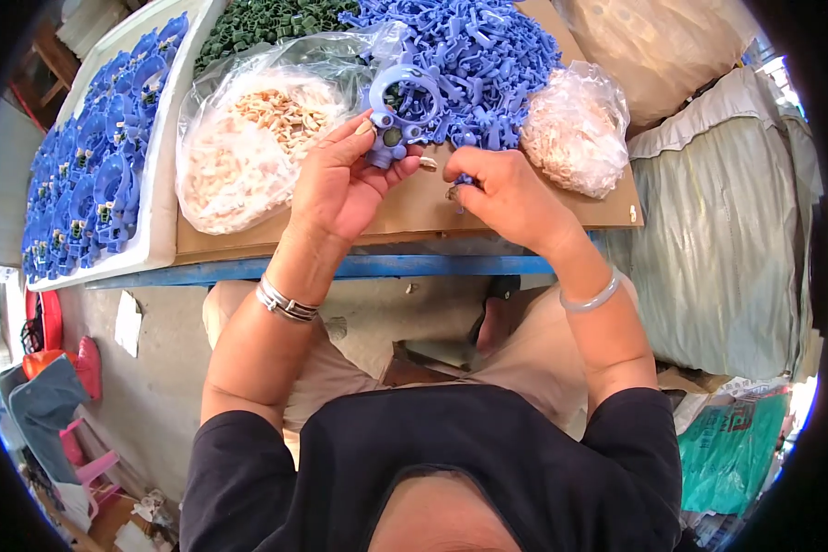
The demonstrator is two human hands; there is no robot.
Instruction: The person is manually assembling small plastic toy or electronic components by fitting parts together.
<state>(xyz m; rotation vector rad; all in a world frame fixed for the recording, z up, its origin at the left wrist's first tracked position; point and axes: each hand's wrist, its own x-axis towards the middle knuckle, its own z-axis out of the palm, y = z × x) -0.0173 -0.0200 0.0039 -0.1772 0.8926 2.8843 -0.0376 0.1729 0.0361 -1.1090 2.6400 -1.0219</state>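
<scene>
My left hand (pixel 339 182) holds up a blue plastic ring part (pixel 401 109) with small lobes at its base, gripped by fingers and thumb. My right hand (pixel 504 190) is closed beside it, pinching a small pale piece (pixel 454 192) near the part's lower edge. A tiny pale piece (pixel 428 163) sits between the two hands. Both hands hover over a brown board (pixel 414 207) on the table.
A pile of blue plastic parts (pixel 488 55) and green parts (pixel 258 23) lies behind. Two clear bags of pale small pieces (pixel 239 147), (pixel 575 129) flank the hands. A white tray (pixel 161 184) of finished blue parts stands left. Large sacks (pixel 718 239) at right.
</scene>
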